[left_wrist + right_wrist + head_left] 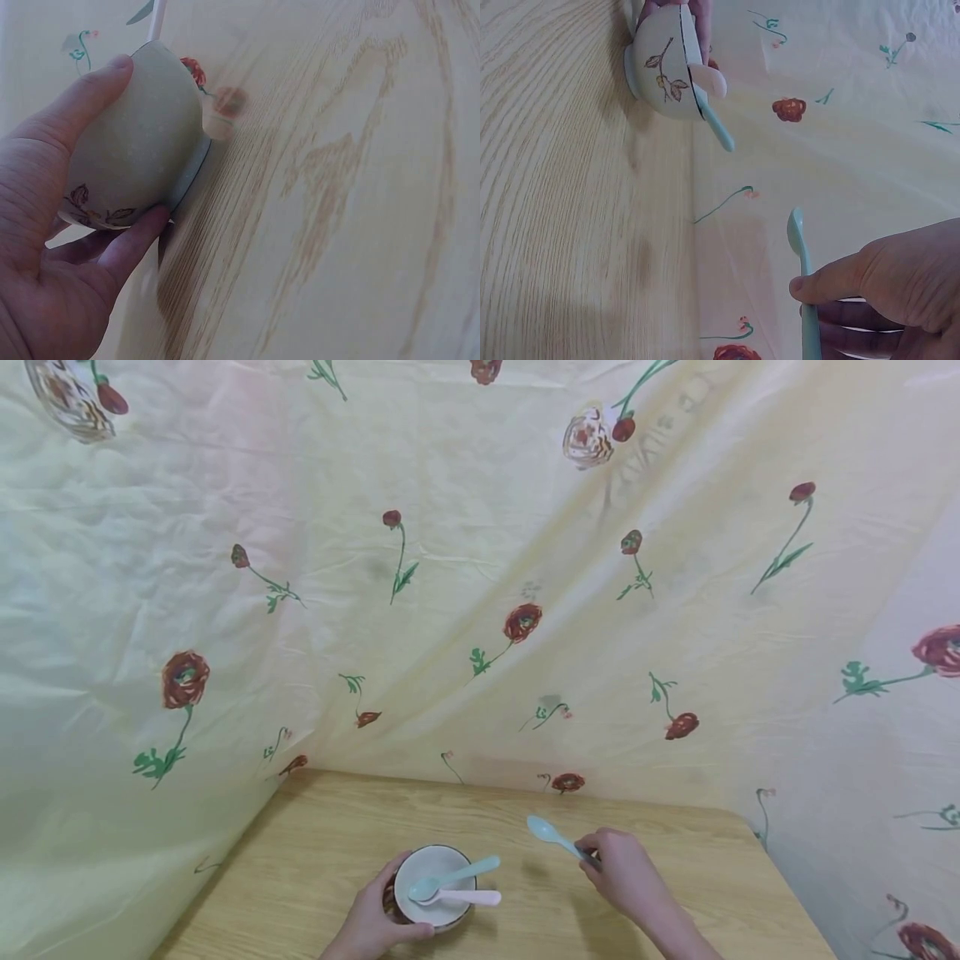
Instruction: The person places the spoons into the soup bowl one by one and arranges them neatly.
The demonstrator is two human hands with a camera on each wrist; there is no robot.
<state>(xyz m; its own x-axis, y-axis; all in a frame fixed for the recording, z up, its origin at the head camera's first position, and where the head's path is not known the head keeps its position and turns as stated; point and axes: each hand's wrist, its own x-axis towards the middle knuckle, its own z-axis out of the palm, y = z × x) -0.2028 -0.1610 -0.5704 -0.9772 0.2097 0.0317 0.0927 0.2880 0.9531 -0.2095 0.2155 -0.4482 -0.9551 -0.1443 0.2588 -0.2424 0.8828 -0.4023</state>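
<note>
A white bowl (pixel 432 862) with a dark rim and brown leaf sprigs on its outside stands on the table. My left hand (pixel 372 910) grips it from the left side, thumb at the near rim and fingers round the wall, as the left wrist view also shows. Inside the bowl lie a light blue spoon (pixel 480 866) and a pale pink spoon (pixel 480 897), their handles jutting over the right rim. To the right of the bowl, my right hand (pixel 628 870) pinches another light blue spoon (pixel 798 232) by its handle, held above the table with its scoop pointing away to the left.
The light wood table (pixel 337 810) has a far edge against a cream curtain (pixel 450 652) printed with red flowers. The same cloth hangs along the left and right sides.
</note>
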